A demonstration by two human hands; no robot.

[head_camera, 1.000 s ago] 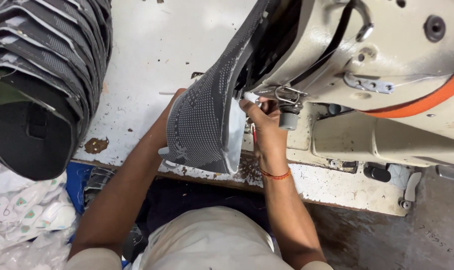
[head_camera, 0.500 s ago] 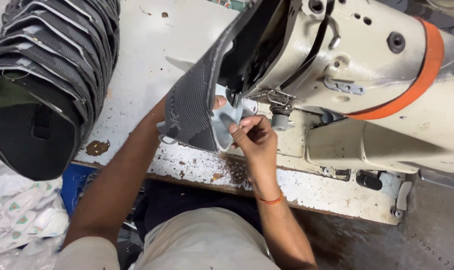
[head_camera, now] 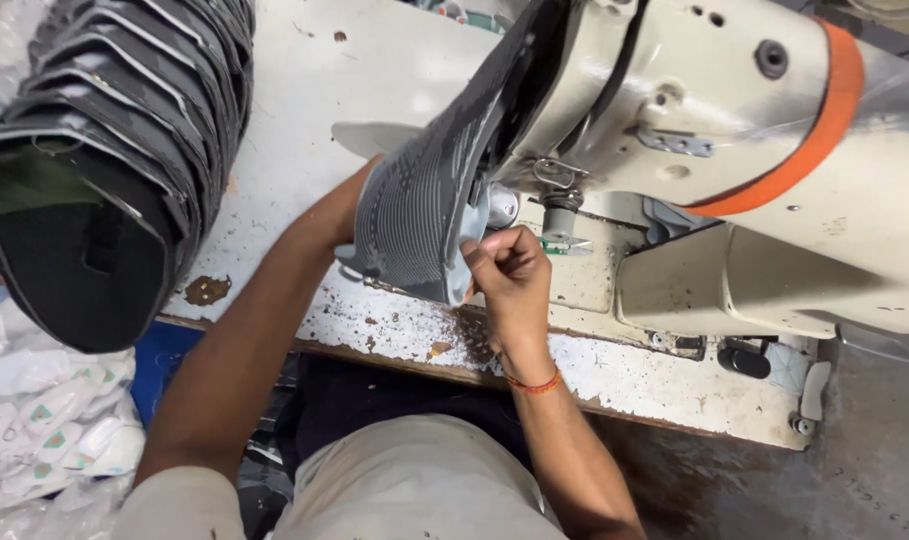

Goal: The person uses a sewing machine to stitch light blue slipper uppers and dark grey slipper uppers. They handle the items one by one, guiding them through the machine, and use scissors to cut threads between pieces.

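A grey knitted shoe upper (head_camera: 415, 215) stands on edge against the head of a cream sewing machine (head_camera: 715, 110) with an orange band. My right hand (head_camera: 510, 275) is closed in a fist on the upper's near edge, just left of the machine's presser foot (head_camera: 560, 215). My left hand (head_camera: 360, 195) reaches behind the upper and is mostly hidden by it; its forearm crosses the worn white table (head_camera: 305, 90). An orange thread band sits on my right wrist.
A tall stack of nested grey shoe uppers (head_camera: 105, 160) lies at the left of the table. Crumpled white patterned plastic (head_camera: 45, 430) sits at the lower left, off the table. The table's front edge (head_camera: 455, 365) is chipped and rusty.
The upper has shifted right and stands more upright against the machine head. My right hand has dropped from the presser foot area to the upper's near edge and closed into a fist.
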